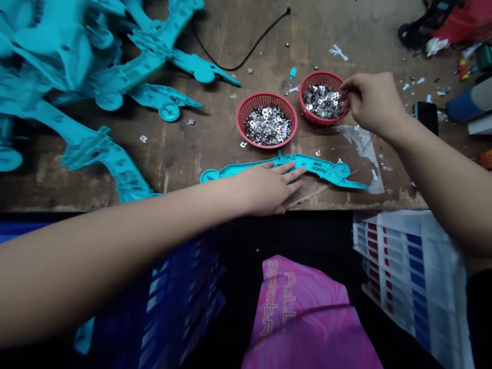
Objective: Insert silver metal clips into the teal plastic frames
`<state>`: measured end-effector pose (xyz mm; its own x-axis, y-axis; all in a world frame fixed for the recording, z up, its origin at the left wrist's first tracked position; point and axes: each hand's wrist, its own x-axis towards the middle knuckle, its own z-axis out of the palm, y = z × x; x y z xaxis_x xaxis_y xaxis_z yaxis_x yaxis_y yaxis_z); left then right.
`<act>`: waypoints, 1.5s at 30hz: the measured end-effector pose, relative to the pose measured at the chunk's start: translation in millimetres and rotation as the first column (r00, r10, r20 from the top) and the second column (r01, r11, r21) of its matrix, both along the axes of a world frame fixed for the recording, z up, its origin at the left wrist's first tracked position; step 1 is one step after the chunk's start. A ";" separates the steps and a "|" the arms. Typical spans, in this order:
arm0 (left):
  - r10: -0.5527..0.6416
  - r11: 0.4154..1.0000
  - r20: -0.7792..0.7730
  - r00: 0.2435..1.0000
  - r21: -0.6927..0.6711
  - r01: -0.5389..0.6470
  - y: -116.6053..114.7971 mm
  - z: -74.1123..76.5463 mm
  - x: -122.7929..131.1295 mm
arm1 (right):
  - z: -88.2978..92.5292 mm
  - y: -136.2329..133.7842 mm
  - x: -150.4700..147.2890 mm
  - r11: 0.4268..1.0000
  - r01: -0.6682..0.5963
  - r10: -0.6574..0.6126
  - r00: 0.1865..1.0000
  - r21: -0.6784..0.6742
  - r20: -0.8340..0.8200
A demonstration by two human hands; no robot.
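Observation:
My left hand [269, 187] lies flat, fingers stretched out, on a long teal plastic part [326, 169] that rests near the front edge of the wooden table [215, 148]. My right hand [369, 102] is at the rim of the right red basket [321, 120], its fingers pinched together over the small shiny metal pieces [323, 101] inside. What the fingertips hold is too small to make out. A second red basket [266, 99] of the same metal pieces stands just left of it.
A big heap of teal plastic parts [77, 66] fills the table's left side. A black cord [246, 54] runs across the back. Loose metal bits lie scattered about. Tools and clutter [453, 31] sit at the far right. Blue crates [169, 307] and a white crate [411, 266] stand below the table.

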<state>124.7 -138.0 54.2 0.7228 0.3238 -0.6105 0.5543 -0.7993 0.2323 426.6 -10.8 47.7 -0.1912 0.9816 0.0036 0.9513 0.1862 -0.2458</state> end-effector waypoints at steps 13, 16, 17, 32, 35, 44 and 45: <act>0.048 0.999 0.290 0.956 0.002 -0.051 14.4 -11.6 -12.4 | -1.9 5.7 23.1 1.000 -0.016 0.015 0.988 -0.006 -0.154; 0.320 0.932 0.618 0.718 -0.069 -0.356 28.6 -13.6 -9.6 | 9.6 -12.1 8.6 0.998 -0.069 0.063 0.952 -0.011 -0.299; 0.408 0.880 0.706 0.579 -0.136 -0.456 33.1 -15.4 -8.0 | 15.7 -21.2 2.2 0.995 -0.101 0.096 0.936 0.002 -0.339; 0.828 0.470 0.535 -0.167 -0.825 -0.314 23.4 -1.5 13.3 | 54.7 -89.7 -40.1 0.939 -0.334 0.337 0.941 0.079 -0.039; 0.866 0.375 0.449 -0.222 -0.874 -0.309 23.3 1.8 15.0 | 45.4 -85.0 -34.3 0.860 -0.412 0.462 0.880 0.302 -0.116; 0.858 0.285 0.437 -0.269 -0.841 -0.460 47.7 -0.9 13.7 | 41.7 -64.3 -20.2 0.971 -0.174 0.219 0.918 0.162 -0.331; 0.848 0.294 0.457 -0.270 -0.827 -0.479 56.6 -1.8 14.9 | 40.9 -59.8 -18.5 0.978 -0.140 0.189 0.905 0.151 -0.380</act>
